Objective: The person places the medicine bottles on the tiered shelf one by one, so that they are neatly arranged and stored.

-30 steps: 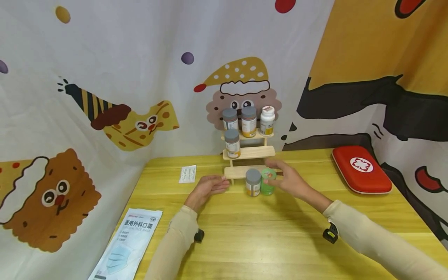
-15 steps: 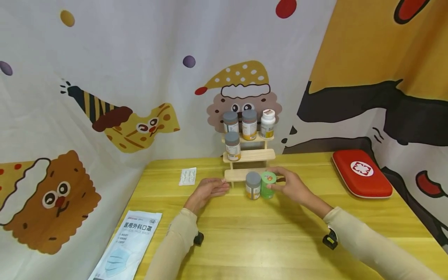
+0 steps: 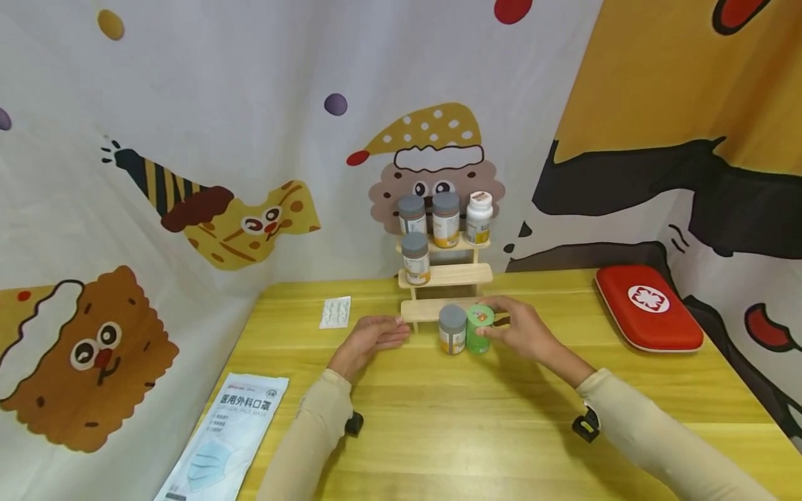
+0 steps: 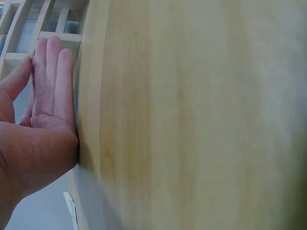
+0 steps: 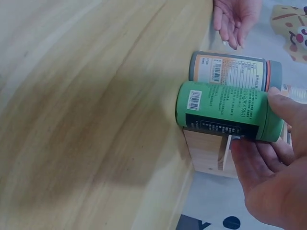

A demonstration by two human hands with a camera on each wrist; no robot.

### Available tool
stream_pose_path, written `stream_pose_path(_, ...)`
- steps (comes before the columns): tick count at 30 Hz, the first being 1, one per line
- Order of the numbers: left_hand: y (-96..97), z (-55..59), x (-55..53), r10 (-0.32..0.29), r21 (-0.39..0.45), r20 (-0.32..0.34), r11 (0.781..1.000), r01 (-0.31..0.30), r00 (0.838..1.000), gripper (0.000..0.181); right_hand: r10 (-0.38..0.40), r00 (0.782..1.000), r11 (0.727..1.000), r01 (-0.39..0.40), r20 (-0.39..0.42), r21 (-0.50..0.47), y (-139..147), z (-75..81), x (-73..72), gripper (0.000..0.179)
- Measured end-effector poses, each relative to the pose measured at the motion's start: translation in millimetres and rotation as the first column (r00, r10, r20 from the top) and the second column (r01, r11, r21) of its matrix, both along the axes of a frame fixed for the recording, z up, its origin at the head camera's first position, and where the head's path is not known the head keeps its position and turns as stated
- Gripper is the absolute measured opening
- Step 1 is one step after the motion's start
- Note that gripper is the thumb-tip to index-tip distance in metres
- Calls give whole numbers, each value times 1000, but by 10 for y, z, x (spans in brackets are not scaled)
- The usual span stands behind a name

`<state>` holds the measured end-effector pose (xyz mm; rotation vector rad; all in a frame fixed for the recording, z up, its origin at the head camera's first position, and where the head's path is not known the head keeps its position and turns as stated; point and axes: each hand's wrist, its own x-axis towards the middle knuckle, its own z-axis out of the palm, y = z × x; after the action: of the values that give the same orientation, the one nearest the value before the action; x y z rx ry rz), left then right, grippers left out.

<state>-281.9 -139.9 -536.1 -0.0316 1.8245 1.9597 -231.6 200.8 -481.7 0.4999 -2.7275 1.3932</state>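
My right hand (image 3: 525,330) grips a green bottle (image 3: 479,332) near its lid, the thumb on the near side and the fingers behind. In the right wrist view this green bottle (image 5: 225,103) stands upright on the table, close beside a grey-lidded pill bottle (image 5: 230,69). Both bottles are in front of the lowest step of a small wooden step rack (image 3: 446,276). My left hand (image 3: 376,335) lies at the rack's left end. Its straight fingers reach the wood in the left wrist view, the palm's edge resting along the tabletop (image 4: 182,124).
Two grey-lidded bottles (image 3: 445,221) and a white bottle (image 3: 479,219) stand on the top step. Another grey-lidded bottle (image 3: 416,259) is on the middle step. A red case (image 3: 648,307) lies right, a paper slip (image 3: 335,312) and a face mask packet (image 3: 222,438) left.
My right hand's index finger has come down behind the green bottle and the thumb has moved onto its near side. My left hand stays at the rack.
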Motion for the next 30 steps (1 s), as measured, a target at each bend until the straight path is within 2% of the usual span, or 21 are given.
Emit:
stream_pose_path(7, 2, 42, -27, 7, 7, 14, 1000, -8, 1000, 35, -1, 999, 990, 7, -44, 143, 0, 102, -10, 55)
stream_pose_path(10, 1, 42, -46, -2, 4, 14, 1000, 2, 1000, 37, 6, 999, 985, 2, -50, 170, -1, 143, -23, 54)
stream_pose_path(17, 2, 45, -67, -13, -13, 29, 1000, 13, 999, 38, 16, 999, 982, -8, -41, 189, -2, 190, -32, 54)
stream_pose_path(30, -16, 12, -43, 5, 2, 48, 1000, -5, 999, 37, 1, 999, 988, -8, 43, 155, -19, 214, -42, 49)
